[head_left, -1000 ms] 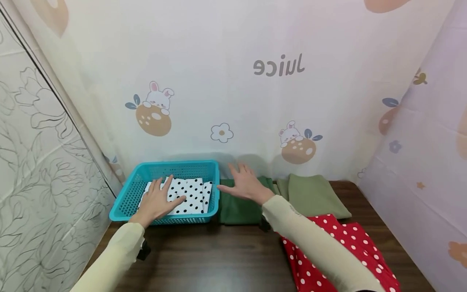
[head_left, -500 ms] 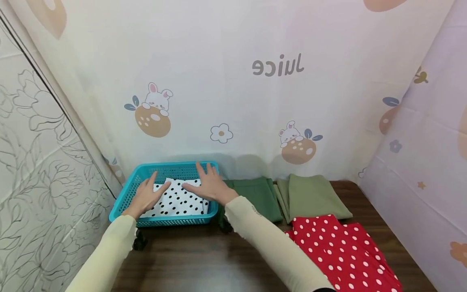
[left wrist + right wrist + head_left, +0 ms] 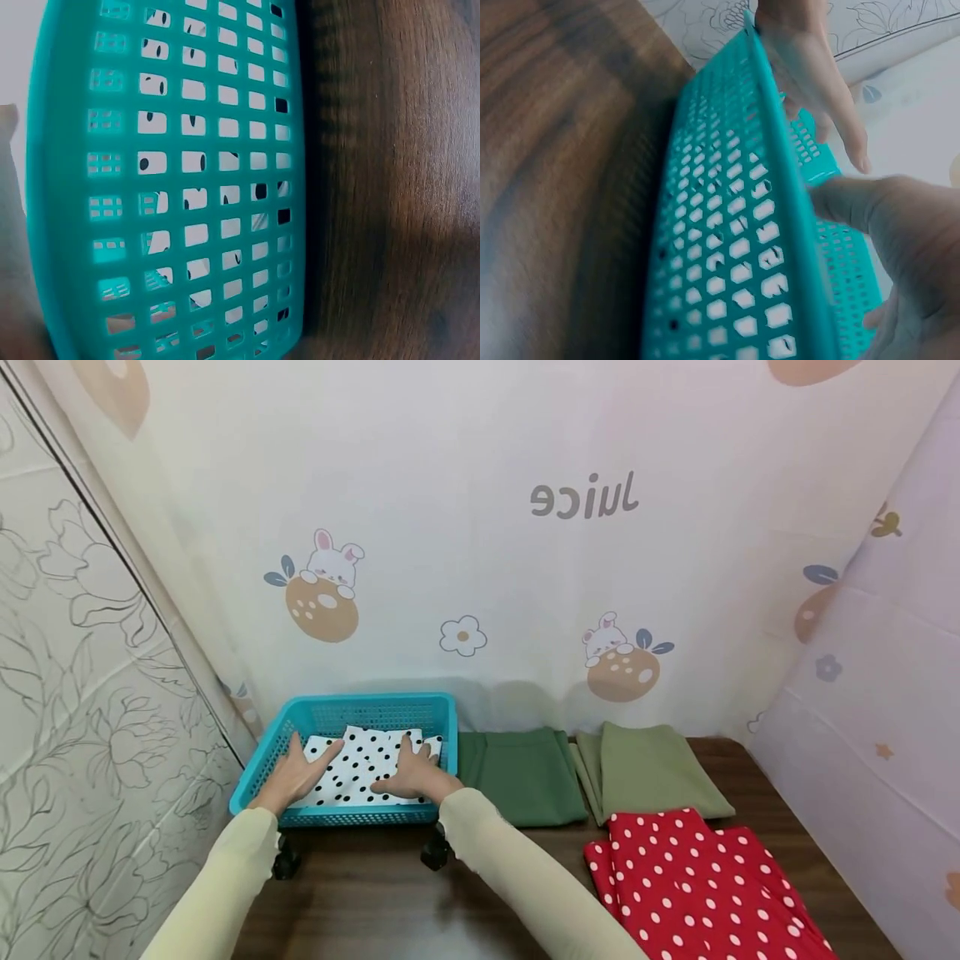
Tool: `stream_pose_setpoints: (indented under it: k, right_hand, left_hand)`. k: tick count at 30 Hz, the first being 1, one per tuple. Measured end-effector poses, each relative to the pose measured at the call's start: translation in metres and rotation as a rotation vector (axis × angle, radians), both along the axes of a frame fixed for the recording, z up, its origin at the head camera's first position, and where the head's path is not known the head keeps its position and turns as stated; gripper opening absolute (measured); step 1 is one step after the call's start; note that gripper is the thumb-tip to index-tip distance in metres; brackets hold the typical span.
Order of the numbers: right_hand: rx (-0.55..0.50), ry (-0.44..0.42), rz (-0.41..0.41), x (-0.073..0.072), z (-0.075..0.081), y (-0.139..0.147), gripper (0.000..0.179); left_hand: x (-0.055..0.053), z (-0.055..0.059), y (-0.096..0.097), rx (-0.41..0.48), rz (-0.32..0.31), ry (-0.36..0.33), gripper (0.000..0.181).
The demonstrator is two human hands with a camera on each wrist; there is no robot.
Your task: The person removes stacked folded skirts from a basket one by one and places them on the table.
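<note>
A turquoise plastic basket (image 3: 378,700) with pierced walls stands against the back curtain, left of centre. Inside it lies a folded white cloth with black dots (image 3: 365,768). My left hand (image 3: 295,774) reaches in at the left end of the cloth, thumb and fingers spread. Over the cloth's right end is my right hand (image 3: 417,774), its thumb pointing left and fingers apart. In the right wrist view both hands reach over the basket rim (image 3: 791,180). The left wrist view shows mainly the basket's front wall (image 3: 169,180), with white dotted cloth through its holes.
Right of the basket lies a folded dark green cloth (image 3: 525,777), then a folded olive green cloth (image 3: 660,772). A red cloth with white dots (image 3: 697,893) covers the front right of the brown wooden table (image 3: 375,893). Printed curtains (image 3: 480,527) enclose the back and sides.
My right hand has moved left from above the dark green cloth and down into the basket. My left hand has shifted slightly left and lower. The folded cloths stay in place.
</note>
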State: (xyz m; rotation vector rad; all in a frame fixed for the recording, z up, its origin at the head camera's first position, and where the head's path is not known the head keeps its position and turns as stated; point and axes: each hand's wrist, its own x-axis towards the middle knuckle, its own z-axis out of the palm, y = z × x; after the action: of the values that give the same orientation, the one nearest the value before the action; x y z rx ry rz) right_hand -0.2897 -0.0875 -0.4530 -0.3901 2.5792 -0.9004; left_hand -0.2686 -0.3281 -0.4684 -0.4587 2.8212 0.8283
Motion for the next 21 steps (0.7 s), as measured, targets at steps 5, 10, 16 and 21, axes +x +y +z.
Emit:
stream_pose_setpoints:
  k: [5,10,16,21]
  right_hand:
    - [-0.079,-0.081,-0.055,0.001,-0.007,-0.002,0.098]
    - [-0.154,-0.1,-0.093,-0.001,-0.01,-0.001,0.092]
    - [-0.228,-0.156,-0.113,-0.006,-0.015,0.004,0.094]
    - [-0.272,-0.158,-0.144,-0.009,-0.023,0.004,0.089]
  left_hand:
    - [-0.002,0.005,0.001,0.004,0.011,-0.082,0.132]
    - [-0.007,0.008,0.004,0.048,0.004,-0.153,0.13]
    - [-0.01,0.002,0.007,0.139,-0.008,-0.178,0.131]
    - [-0.013,-0.008,0.009,0.226,-0.004,-0.2,0.131]
